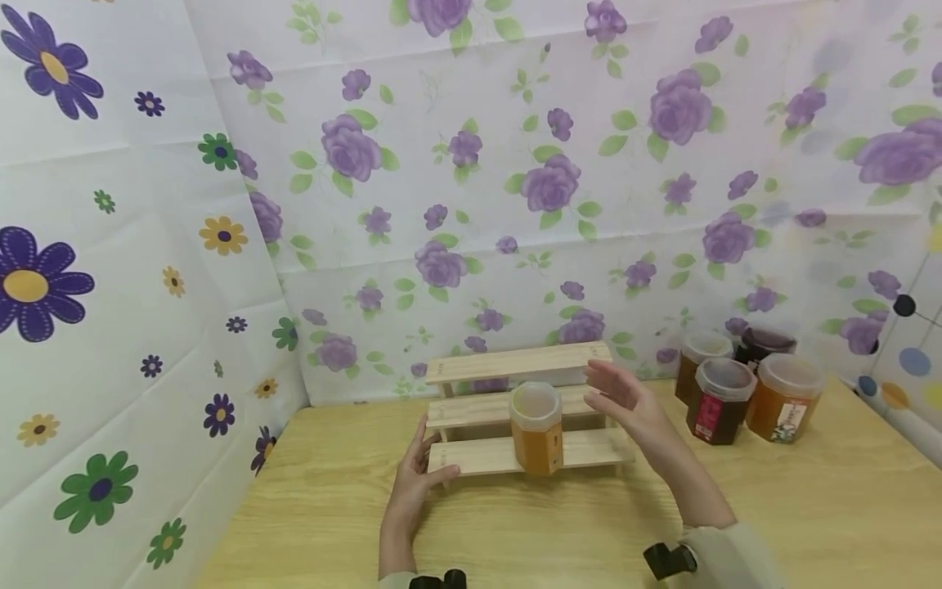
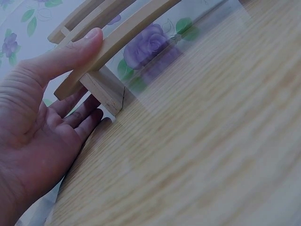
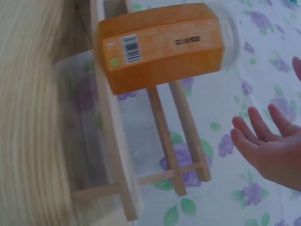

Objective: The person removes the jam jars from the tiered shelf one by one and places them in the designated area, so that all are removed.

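Observation:
A three-tier wooden shelf rack [image 1: 486, 454] stands on the table, and a jar of orange contents [image 1: 540, 446] with a translucent lid sits upright on its lowest tier. My left hand [image 1: 415, 483] grips the rack's left end. In the left wrist view, the thumb [image 2: 89, 44] lies over the lowest board [image 2: 127, 40] while the fingers reach beneath it beside the leg. My right hand [image 1: 625, 409] is held at the rack's right end with fingers extended, holding nothing. The right wrist view shows that hand [image 3: 275, 148] apart from the jar [image 3: 162, 47], whose side bears a barcode.
Several more jars stand in a group on the right of the table: a dark jar with a red label [image 1: 721, 409], an amber jar with a white label [image 1: 783, 401], and others behind. Flowered cloth [image 1: 456, 204] hangs behind the wooden table [image 1: 331, 491] and on its left.

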`<control>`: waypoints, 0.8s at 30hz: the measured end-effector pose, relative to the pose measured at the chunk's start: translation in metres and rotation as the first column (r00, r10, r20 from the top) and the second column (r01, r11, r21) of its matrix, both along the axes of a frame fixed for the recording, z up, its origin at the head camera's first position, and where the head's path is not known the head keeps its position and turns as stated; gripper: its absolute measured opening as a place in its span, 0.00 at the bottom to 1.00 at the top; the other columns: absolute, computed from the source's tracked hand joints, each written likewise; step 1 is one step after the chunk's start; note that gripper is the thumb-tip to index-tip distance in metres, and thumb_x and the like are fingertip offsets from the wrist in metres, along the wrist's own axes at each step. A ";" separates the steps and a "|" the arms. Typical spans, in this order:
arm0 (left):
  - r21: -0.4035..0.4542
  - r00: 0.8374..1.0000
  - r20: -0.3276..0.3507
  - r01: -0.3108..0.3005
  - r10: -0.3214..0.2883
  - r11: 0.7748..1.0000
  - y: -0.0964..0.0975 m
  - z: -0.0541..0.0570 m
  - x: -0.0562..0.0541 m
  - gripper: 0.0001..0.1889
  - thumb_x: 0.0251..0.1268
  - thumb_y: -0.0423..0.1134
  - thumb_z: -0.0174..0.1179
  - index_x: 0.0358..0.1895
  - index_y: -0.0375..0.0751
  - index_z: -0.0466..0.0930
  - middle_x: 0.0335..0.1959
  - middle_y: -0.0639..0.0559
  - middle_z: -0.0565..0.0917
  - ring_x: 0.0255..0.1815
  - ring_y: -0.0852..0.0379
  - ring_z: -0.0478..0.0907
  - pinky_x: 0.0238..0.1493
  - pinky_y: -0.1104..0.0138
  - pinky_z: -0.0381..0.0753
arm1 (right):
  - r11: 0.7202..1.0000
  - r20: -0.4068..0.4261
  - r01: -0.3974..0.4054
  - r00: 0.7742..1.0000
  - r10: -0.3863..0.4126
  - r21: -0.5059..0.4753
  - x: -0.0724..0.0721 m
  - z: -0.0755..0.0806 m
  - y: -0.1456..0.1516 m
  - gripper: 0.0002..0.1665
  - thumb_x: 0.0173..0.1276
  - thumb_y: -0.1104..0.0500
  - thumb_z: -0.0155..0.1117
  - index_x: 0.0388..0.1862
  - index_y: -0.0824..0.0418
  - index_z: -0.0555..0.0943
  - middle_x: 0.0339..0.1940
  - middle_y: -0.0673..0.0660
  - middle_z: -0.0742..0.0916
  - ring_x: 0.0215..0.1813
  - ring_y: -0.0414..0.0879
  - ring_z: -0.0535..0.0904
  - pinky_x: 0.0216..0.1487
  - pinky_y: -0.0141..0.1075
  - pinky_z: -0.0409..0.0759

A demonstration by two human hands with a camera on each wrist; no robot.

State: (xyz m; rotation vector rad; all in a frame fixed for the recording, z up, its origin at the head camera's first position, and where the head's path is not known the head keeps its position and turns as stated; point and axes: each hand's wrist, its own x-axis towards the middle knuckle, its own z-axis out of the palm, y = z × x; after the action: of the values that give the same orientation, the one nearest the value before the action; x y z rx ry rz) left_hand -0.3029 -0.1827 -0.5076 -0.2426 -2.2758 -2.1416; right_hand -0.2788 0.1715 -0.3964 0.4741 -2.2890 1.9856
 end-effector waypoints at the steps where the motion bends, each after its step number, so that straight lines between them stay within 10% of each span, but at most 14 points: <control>1: -0.001 1.000 0.000 0.002 -0.002 1.000 0.000 0.001 -0.001 0.55 0.55 0.33 0.70 0.80 0.58 0.42 0.76 0.36 0.57 0.80 0.36 0.45 0.81 0.44 0.37 | 1.000 0.004 -0.004 1.000 0.004 0.005 -0.001 0.002 -0.001 0.36 0.74 0.51 0.57 0.76 0.60 0.59 0.73 0.63 0.70 0.72 0.52 0.68 0.58 0.18 0.74; 12: -0.015 1.000 -0.013 0.016 -0.016 1.000 -0.002 0.004 -0.001 0.55 0.56 0.33 0.70 0.80 0.55 0.41 0.77 0.34 0.56 0.80 0.36 0.46 0.80 0.43 0.37 | 0.990 0.016 -0.012 1.000 0.014 -0.143 0.004 0.012 -0.001 0.35 0.76 0.52 0.54 0.77 0.58 0.57 0.73 0.57 0.71 0.64 0.27 0.72 0.61 0.16 0.71; 21: 0.010 1.000 0.020 0.001 -0.001 1.000 -0.002 0.000 0.001 0.55 0.54 0.34 0.71 0.79 0.60 0.43 0.77 0.36 0.57 0.80 0.36 0.45 0.80 0.43 0.37 | 0.994 0.099 -0.063 0.992 0.072 -0.090 -0.006 -0.009 -0.040 0.40 0.71 0.55 0.61 0.77 0.58 0.57 0.75 0.63 0.68 0.75 0.60 0.64 0.73 0.55 0.67; 24: 0.008 1.000 0.019 0.006 -0.007 1.000 -0.003 0.000 0.000 0.55 0.54 0.34 0.71 0.80 0.59 0.42 0.76 0.35 0.57 0.80 0.36 0.45 0.80 0.42 0.36 | 0.988 0.100 -0.128 0.986 0.136 -0.081 -0.013 -0.020 -0.051 0.43 0.69 0.58 0.64 0.77 0.59 0.55 0.73 0.68 0.68 0.71 0.65 0.67 0.69 0.53 0.73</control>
State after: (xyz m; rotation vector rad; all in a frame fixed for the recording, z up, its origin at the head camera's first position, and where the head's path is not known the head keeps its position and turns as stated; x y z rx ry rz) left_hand -0.3026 -0.1853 -0.5072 -0.2310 -2.2796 -2.1646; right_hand -0.2916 0.1202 -0.4166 0.5400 -2.2891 2.1997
